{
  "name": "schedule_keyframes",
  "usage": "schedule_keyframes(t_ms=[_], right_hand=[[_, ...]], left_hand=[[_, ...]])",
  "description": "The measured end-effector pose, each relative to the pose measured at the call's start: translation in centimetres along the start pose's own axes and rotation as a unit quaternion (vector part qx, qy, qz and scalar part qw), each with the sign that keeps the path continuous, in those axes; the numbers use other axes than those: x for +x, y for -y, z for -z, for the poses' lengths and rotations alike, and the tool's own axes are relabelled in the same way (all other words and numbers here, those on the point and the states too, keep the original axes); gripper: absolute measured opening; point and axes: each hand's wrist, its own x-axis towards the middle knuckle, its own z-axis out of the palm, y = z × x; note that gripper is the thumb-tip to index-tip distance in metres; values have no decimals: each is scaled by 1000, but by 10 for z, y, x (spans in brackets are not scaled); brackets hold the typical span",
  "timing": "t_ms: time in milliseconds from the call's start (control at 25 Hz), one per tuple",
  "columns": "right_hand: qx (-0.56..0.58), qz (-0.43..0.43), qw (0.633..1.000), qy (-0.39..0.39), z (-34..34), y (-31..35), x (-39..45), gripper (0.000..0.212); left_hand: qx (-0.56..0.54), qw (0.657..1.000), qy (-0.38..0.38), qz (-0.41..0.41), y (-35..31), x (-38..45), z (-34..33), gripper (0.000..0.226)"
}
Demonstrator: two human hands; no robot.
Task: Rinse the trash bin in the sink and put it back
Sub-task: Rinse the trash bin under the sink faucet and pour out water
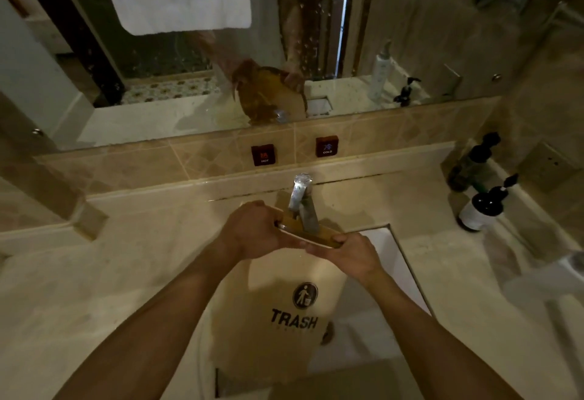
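A beige trash bin point(271, 320) marked "TRASH" with a bin logo stands tilted in the white sink point(395, 260), its open top under the chrome faucet point(301, 203). My left hand point(252, 232) grips the bin's rim on the left side. At the right side of the rim my right hand point(350, 255) holds on too. The faucet spout reaches down into the bin's mouth. I cannot tell whether water is running.
Dark pump bottles point(483, 206) stand on the counter at the right. Red HOT point(263, 155) and COLD point(327, 146) tags sit on the tiled backsplash. A mirror point(221, 67) above reflects the bin and a white towel. The stone counter point(110, 273) spreads left.
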Motion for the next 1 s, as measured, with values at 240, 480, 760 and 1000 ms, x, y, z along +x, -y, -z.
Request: schedule_keyframes(t_ms=[240,480,760,1000], right_hand=[[129,9,991,30,-16,5,-14,41],[153,38,987,41,-23,17,-32,18],[30,211,974,82,2,14,-57,49],[-68,295,949,89,69,-7,-63,52]], left_hand=[[108,994,26,19,-5,-4,22,69],[157,986,47,41,-17,-31,43,72],[167,982,-56,66,-32,-109,49,63],[54,972,-225,-52,-58,-157,41,45]])
